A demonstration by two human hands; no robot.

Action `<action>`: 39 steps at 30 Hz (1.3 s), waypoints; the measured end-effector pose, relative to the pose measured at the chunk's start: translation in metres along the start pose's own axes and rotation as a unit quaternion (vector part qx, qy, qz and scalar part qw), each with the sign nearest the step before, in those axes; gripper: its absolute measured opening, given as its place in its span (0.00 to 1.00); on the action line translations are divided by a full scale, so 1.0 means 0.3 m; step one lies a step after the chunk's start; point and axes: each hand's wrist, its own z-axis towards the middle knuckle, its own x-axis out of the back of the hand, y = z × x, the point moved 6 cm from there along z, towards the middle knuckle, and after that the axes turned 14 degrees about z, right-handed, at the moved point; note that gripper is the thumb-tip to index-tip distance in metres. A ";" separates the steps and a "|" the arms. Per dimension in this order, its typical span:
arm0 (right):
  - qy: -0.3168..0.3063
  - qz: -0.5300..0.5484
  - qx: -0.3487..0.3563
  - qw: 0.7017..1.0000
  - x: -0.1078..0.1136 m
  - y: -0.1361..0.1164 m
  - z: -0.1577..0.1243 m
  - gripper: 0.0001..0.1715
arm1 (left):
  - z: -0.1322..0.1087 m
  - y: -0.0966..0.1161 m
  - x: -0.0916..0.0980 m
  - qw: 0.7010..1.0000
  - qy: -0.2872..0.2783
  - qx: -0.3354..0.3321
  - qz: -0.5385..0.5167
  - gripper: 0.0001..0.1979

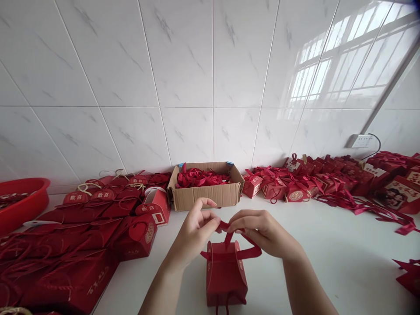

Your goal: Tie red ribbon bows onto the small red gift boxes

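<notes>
A small red gift box [226, 273] stands upright on the white table in front of me. Dark red ribbon [251, 252] loops out around its top and rises between my hands. With thumb and fingers, my left hand [202, 223] pinches the ribbon just above the box. Close beside it, my right hand [259, 227] is closed on the same ribbon, its fingertips bent over it. A thin red cord [226, 302] hangs at the box's near side. The ribbon's exact crossing is partly hidden by my fingers.
Behind my hands, a cardboard box [206, 196] holds red ribbons. Rows of red boxes [95, 227] crowd the left, near a red basin [36, 197]. More ribboned boxes [297, 192] line the wall at right, with loose ribbons [361, 205] before them. A power strip [360, 141] is on the wall.
</notes>
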 end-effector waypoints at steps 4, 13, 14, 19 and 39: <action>0.001 -0.111 0.009 0.994 -0.013 -0.010 -0.008 0.22 | 0.000 -0.006 0.008 0.999 -0.009 0.021 -0.027 0.08; 0.152 -0.083 0.026 0.985 0.024 0.008 -0.012 0.16 | -0.023 0.045 0.048 0.975 0.110 -0.111 0.155 0.14; 0.192 -0.076 0.020 0.978 0.044 0.006 -0.025 0.15 | -0.032 0.055 0.064 0.960 0.148 -0.133 0.196 0.14; 0.330 -0.080 -0.096 0.936 0.138 0.032 -0.176 0.17 | -0.081 0.008 0.193 0.887 0.243 -0.147 0.365 0.11; 0.255 -0.114 -0.204 0.938 -0.071 0.242 -0.359 0.18 | -0.161 -0.329 0.032 0.961 0.038 -0.035 0.272 0.11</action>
